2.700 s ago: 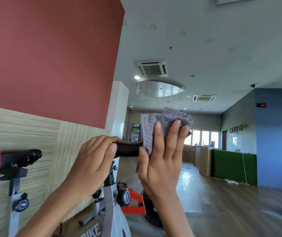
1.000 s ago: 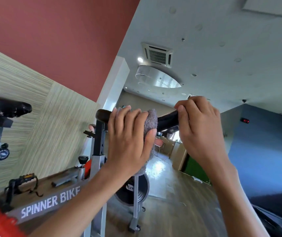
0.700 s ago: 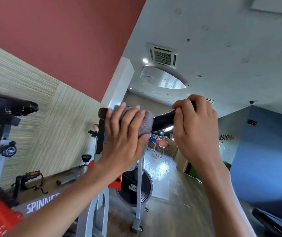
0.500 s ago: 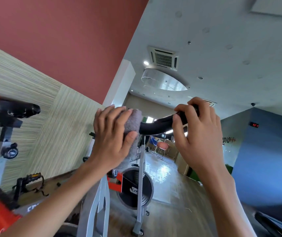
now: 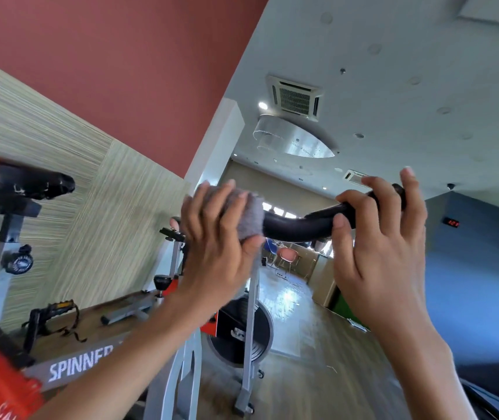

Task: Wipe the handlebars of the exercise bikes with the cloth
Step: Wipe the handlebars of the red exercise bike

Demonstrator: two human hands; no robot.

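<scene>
Your left hand [image 5: 212,253] has slid the grey cloth [image 5: 249,218] outward along the black handlebar [image 5: 299,227] since half a second ago, when it sat nearer the bend, and it has drifted back toward the middle again; the blur on the fingers suggests a back-and-forth rub, so this stretch of the bar is likely close to done; your left hand is clamped around the cloth, which is wrapped over the bar's left section; your right hand [image 5: 378,237] is curled on the bar's upturned right end, though its forefinger now points up and free where it was folded before, so that grip looks looser; counting: one cloth, one handlebar in your hands, two hands; at least two other bikes [image 5: 69,356] show behind, one saddle [image 5: 30,181] at the left; their handlebars are not clearly seen and probably remain to be wiped
</scene>
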